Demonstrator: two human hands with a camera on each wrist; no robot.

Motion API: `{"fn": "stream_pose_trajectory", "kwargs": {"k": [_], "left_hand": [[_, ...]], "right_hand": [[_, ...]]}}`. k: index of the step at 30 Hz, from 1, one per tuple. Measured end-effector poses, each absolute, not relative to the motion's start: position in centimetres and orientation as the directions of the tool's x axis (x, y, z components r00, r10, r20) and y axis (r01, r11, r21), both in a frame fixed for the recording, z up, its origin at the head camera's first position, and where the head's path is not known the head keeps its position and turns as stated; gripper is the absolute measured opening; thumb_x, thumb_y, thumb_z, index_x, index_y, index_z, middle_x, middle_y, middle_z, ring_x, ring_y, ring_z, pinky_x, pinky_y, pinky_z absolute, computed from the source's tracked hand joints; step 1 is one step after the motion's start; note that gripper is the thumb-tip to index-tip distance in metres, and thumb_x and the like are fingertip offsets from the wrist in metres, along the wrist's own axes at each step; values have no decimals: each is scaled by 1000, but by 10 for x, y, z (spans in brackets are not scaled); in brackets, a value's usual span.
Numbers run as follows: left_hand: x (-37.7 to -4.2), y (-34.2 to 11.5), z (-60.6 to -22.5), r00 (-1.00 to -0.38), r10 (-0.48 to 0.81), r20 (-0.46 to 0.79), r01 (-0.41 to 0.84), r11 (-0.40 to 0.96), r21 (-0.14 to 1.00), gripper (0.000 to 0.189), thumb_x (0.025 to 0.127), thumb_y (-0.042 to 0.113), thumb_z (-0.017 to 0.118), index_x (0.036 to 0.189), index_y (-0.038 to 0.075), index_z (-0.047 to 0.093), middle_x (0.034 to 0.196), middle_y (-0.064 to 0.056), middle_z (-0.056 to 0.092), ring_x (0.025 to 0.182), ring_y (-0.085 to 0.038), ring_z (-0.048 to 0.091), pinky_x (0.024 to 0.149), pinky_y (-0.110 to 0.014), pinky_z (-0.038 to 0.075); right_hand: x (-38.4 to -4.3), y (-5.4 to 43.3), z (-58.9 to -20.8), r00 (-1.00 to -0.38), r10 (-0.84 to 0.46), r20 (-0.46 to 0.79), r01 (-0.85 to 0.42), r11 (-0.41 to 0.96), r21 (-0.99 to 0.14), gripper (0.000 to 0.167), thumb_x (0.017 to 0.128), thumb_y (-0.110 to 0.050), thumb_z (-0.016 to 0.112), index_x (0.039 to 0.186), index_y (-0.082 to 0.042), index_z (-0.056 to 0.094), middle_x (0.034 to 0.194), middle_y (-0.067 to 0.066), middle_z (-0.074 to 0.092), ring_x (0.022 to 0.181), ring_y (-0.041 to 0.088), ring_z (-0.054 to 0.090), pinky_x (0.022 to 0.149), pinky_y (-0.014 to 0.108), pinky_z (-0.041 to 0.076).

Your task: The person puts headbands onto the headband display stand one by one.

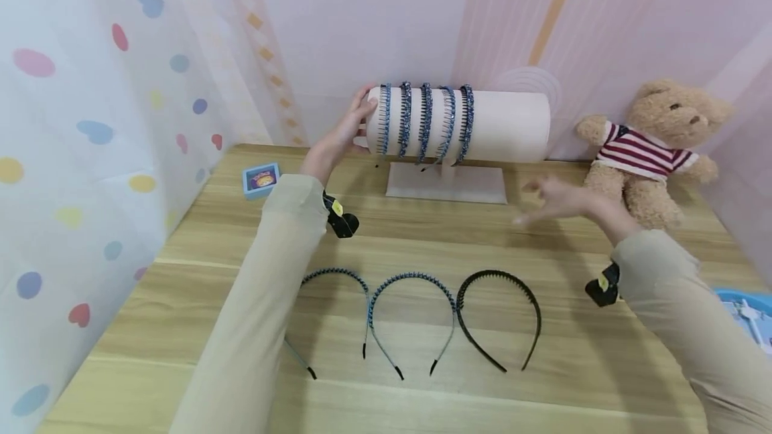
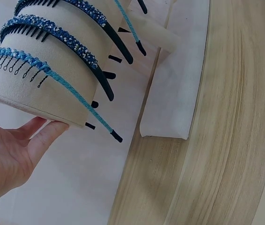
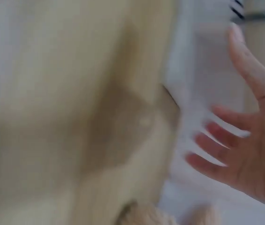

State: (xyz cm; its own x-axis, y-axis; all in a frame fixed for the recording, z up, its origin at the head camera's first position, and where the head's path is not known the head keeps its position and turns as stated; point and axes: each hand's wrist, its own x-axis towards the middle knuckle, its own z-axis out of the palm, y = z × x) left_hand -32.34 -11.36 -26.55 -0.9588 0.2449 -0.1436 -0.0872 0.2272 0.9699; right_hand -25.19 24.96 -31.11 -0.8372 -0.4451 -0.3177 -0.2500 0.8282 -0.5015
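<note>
A white padded headband display stand stands at the back of the table, its roll lying level on a flat base. Several blue headbands with comb teeth sit side by side along the roll's left half. My left hand grips the roll's left end, beside a braided blue headband; in the left wrist view the thumb lies along the end's edge. My right hand hovers in front of the stand's right end, fingers spread and holding nothing. In the right wrist view that hand is blurred.
Two blue headbands and a black headband lie in a row on the wooden table. A teddy bear sits at the back right. A small blue box is at left, a blue tray at the right edge.
</note>
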Motion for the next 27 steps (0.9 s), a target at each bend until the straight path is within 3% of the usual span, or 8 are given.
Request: {"fn": "stream_pose_trajectory", "kwargs": {"k": [2,4,7,10,13,17,22,27], "left_hand": [[-323,-115,-265,-959,243,-146,-88,233,968,48,96,46,27,141,46,9,142,-10,28,121,-31,35,95,-54,40],[-322,-115,-265,-959,242,-149,-90,239,967,48,96,47,27,141,46,8,142,-10,28,121,-31,34,95,-53,39],[-323,-115,-266,-959,241,-151,-89,249,964,48,96,48,26,141,47,7,143,-9,28,121,-30,34,96,-53,39],[-324,-115,-267,-960,238,-149,-86,254,963,48,96,49,27,140,48,8,142,-9,28,119,-29,35,96,-52,39],[-325,-114,-267,-960,238,-148,-86,255,963,48,96,48,27,140,48,8,142,-9,29,120,-29,35,96,-52,38],[-325,-114,-266,-958,241,-155,-92,251,964,48,96,47,27,141,47,8,143,-9,27,123,-32,34,97,-53,38],[-324,-113,-265,-958,241,-158,-97,246,964,48,96,47,27,141,48,7,143,-10,27,123,-32,33,96,-53,38],[-324,-114,-264,-958,242,-153,-88,258,962,49,96,47,27,140,47,7,142,-11,27,122,-31,34,96,-52,39]], "right_hand": [[-242,240,-322,-755,-534,-381,-302,799,-520,78,76,-39,71,126,11,37,127,32,40,114,42,45,97,52,40],[-233,228,-330,-664,-595,-453,-336,779,-529,69,76,-37,72,119,9,44,116,25,51,105,33,52,92,43,45],[-223,212,-338,-544,-637,-546,-357,765,-536,52,74,-31,75,107,1,50,103,13,56,93,20,53,82,31,47],[-215,200,-342,-502,-649,-572,-423,761,-492,35,74,-21,75,96,-5,53,87,4,55,78,12,49,68,23,43],[-210,195,-343,-511,-668,-541,-482,744,-463,21,75,-6,70,88,-6,54,77,1,52,69,10,44,60,20,38],[-214,207,-338,-533,-663,-526,-467,748,-471,21,71,3,61,91,-2,55,77,2,49,68,10,43,58,20,38],[-228,248,-318,-592,-561,-579,-191,795,-575,27,81,-8,61,102,6,53,86,5,54,68,10,54,63,28,53],[-242,289,-300,-732,-425,-533,81,722,-687,39,88,-20,61,111,9,50,77,-1,56,63,6,58,66,25,54]]}}
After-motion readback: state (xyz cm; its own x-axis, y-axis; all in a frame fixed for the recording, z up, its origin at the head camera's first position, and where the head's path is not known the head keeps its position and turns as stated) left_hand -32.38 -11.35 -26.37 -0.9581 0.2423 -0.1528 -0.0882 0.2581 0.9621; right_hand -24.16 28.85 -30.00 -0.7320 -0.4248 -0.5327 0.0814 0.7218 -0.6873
